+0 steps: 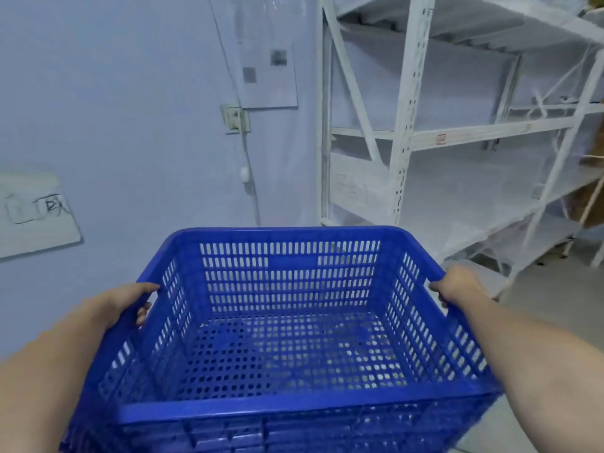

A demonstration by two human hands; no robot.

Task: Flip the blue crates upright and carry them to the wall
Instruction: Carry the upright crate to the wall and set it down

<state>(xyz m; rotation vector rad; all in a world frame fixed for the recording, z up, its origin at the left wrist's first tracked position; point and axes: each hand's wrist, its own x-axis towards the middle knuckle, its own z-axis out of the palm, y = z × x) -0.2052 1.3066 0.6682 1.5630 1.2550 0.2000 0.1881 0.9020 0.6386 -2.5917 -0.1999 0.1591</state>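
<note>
Blue crate (294, 322), upright with its open top toward the camera, is held off the floor between two bare hands — its perforated base and slotted walls empty. More blue plastic shows directly beneath its near rim, though whether that is a second crate nested under it cannot be told. The left hand (130, 300) is closed over the left rim, thumb on top and fingertips (142, 313) curled under the lip; the right hand (456, 287) is clamped on the right rim in the same way, both forearms reaching in from the near corners. Beyond the crate stands a pale wall (130, 109) — on it a wall socket (235, 117) with a cable running down, a sheet of paper (268, 73) pinned above the socket, and a white board (36, 214) with dark scribbles at far left. To the right, white metal shelving (408, 125) runs away from the wall, draped in thin white netting, with grey floor (555, 289) showing below it.
</note>
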